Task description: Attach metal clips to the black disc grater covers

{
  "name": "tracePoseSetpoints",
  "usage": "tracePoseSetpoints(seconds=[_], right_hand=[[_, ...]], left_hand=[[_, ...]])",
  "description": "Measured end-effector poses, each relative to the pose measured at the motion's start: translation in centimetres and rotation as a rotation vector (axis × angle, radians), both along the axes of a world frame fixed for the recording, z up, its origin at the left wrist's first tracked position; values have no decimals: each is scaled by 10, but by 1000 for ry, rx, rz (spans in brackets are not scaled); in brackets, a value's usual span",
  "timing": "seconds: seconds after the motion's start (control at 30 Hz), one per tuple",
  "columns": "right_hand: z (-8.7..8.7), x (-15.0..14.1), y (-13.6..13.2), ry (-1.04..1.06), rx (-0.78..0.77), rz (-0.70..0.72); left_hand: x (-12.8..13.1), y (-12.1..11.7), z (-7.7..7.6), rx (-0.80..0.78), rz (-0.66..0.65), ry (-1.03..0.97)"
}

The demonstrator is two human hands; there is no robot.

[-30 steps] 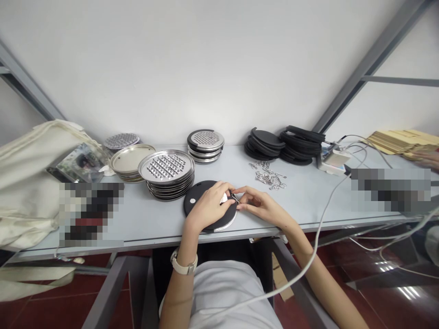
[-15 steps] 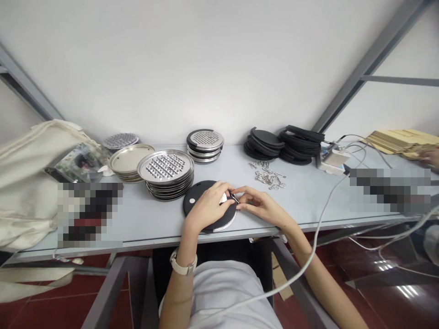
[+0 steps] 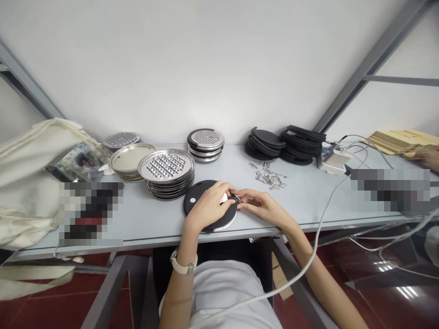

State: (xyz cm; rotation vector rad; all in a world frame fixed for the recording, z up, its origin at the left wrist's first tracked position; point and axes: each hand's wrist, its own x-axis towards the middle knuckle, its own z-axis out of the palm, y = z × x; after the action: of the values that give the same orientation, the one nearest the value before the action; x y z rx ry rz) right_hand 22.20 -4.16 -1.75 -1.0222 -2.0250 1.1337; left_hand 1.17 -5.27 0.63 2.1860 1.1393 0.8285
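Flat on the table edge in front of me lies a round grater in a black cover [image 3: 202, 194], with a white dot and a bare metal rim at its lower right. My left hand [image 3: 214, 203] presses over the cover, thumb and fingers curled near its right edge. Something small and white shows between them. At that edge my right hand [image 3: 255, 204] pinches a small metal wire clip [image 3: 237, 198], partly hidden by fingers. Beyond it lies a loose heap of similar metal clips [image 3: 267, 176].
Left stand a stack of metal graters [image 3: 166, 167] and a stack of plain metal discs [image 3: 132, 160]. Behind are covered graters [image 3: 206, 145] and black covers [image 3: 265, 144]. A white cable [image 3: 320, 228] crosses the right side. Another person's hand [image 3: 432, 159] touches yellow envelopes [image 3: 401, 140].
The metal clip has turned slightly in my right fingers at the grater's edge. My left hand keeps its place. The other person's hand at far right has shifted a little.
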Motion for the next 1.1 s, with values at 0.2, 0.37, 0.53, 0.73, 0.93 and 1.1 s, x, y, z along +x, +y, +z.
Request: tracePoseSetpoints(seconds=[0.2, 0.37, 0.53, 0.73, 0.93, 1.1], right_hand=[[0, 1, 0, 20, 12, 27], [5, -1, -2, -22, 68, 36], [8, -3, -5, -56, 102, -1], [6, -6, -5, 9, 84, -61], [4, -6, -5, 34, 113, -61], [4, -5, -6, 16, 128, -59]], left_hand=[[0, 1, -1, 5, 1, -7], [0, 0, 1, -5, 10, -2], [0, -1, 1, -5, 14, 6], [1, 0, 0, -3, 8, -1], [1, -1, 2, -2, 4, -4], [1, -3, 6, 8, -13, -7]])
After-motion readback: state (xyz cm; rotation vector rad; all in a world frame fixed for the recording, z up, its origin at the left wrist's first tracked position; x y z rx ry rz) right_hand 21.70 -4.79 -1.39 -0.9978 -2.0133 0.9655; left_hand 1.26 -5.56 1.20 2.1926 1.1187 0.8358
